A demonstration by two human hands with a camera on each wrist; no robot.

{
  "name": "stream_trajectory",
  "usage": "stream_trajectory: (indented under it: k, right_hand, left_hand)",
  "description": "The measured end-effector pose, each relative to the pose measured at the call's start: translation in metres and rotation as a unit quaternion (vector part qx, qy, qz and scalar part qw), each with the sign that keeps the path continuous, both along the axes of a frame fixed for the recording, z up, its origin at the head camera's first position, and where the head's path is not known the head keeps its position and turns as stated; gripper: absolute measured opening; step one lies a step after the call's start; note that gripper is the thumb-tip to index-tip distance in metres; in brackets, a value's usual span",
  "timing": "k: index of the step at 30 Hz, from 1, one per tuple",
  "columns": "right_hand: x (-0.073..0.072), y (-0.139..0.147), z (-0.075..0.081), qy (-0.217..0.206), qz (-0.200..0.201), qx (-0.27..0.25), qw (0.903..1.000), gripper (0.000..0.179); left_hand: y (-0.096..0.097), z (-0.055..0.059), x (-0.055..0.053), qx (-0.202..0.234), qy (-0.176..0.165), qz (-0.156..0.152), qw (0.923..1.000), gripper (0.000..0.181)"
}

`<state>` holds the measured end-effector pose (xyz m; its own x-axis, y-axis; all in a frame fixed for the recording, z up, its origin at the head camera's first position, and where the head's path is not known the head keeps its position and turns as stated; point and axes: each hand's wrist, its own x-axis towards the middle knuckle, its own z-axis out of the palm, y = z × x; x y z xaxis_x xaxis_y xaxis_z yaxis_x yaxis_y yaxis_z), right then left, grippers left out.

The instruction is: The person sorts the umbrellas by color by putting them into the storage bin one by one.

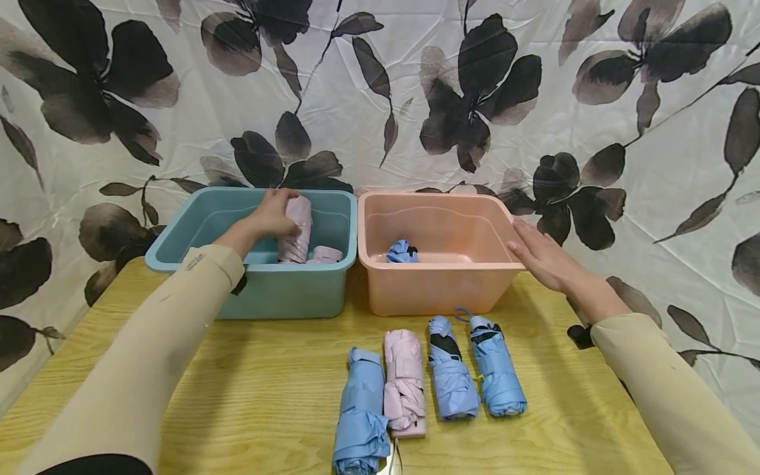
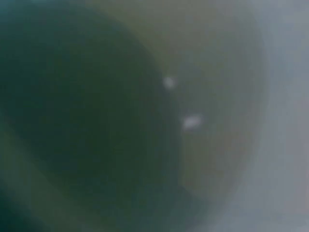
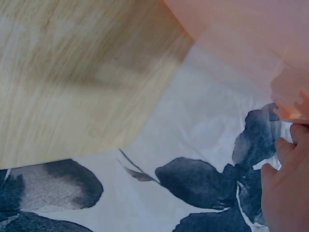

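Note:
My left hand reaches into the teal bin and grips a pink folded umbrella, which stands tilted upright inside. A second pink umbrella lies lower in that bin, partly hidden by the front wall. Straight fingers of my right hand rest along the right rim of the peach bin; in the right wrist view the hand shows at the lower right edge. Inside the peach bin is a blue umbrella, mostly hidden. The left wrist view is a dark blur.
In front of the bins, on the wood-grain table, lie a light blue umbrella, a pink umbrella, a periwinkle umbrella and another blue umbrella. A floral cloth hangs close behind the bins.

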<state>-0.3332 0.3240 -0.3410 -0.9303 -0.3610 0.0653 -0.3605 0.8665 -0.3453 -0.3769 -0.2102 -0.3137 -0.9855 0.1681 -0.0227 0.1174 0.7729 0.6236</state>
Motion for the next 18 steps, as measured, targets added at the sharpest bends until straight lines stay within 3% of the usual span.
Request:
stream_trajectory:
  k: [5, 9, 18]
  right_hand:
    - [0.001, 0.000, 0.002, 0.000, -0.001, 0.002, 1.0000, 0.074]
    - [0.002, 0.001, 0.003, -0.005, -0.003, 0.003, 1.0000, 0.075]
    - [0.000, -0.001, 0.001, -0.009, 0.000, 0.008, 0.9999, 0.075]
  left_hand:
    - [-0.003, -0.014, -0.008, 0.004, -0.050, -0.014, 0.9986, 0.080]
    - [-0.004, -0.023, -0.012, -0.019, -0.073, -0.015, 0.9970, 0.078]
    - [-0.010, -0.029, -0.010, -0.022, -0.164, -0.025, 0.9859, 0.076]
